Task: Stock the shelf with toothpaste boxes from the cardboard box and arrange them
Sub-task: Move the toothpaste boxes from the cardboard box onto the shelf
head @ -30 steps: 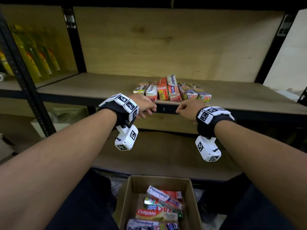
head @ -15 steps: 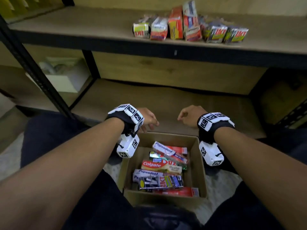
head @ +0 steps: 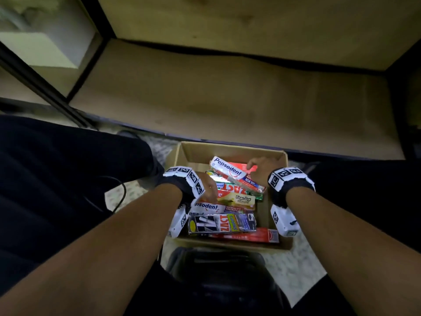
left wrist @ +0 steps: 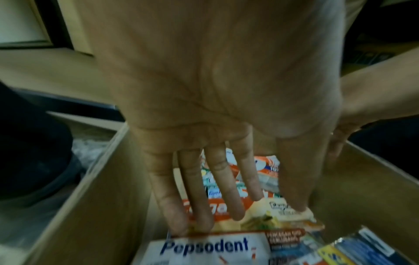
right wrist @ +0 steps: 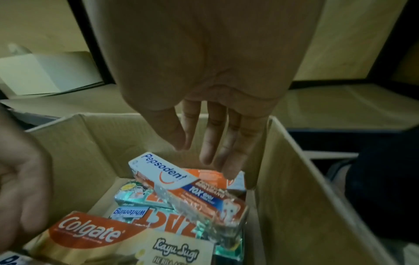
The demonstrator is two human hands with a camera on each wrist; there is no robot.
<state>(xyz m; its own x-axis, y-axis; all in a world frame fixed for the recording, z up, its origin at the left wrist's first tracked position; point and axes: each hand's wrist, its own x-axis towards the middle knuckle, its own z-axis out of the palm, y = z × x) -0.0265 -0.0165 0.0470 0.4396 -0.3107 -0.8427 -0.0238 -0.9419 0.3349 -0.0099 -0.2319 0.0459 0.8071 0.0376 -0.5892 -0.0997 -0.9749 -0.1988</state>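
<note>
An open cardboard box (head: pixel 227 145) on the floor holds several toothpaste boxes lying flat. My left hand (head: pixel 208 187) reaches in from the left. Its fingers (left wrist: pixel 235 206) are straight, with the tips resting on the orange and yellow Colgate box (head: pixel 237 198) just above a white Pepsodent box (left wrist: pixel 208 247). My right hand (head: pixel 257 167) comes in at the far right corner. Its straight fingers (right wrist: pixel 211 143) hang down, tips at a red box beside the tilted top Pepsodent box (right wrist: pixel 167 172). Neither hand holds anything. A black ZACT box (head: pixel 223 222) lies near the front.
The bottom shelf board (head: pixel 227 99) lies just beyond the box, with a black upright post (head: pixel 45 87) and a white box (head: pixel 45 51) at the left. My dark-clothed legs flank the carton. A black object (head: pixel 216 265) sits in front of it and a cable (head: pixel 120 190) runs at the left.
My view dropped from the stocked shelf to the floor carton. Both hands came down from the shelf edge into the carton and their fingers uncurled.
</note>
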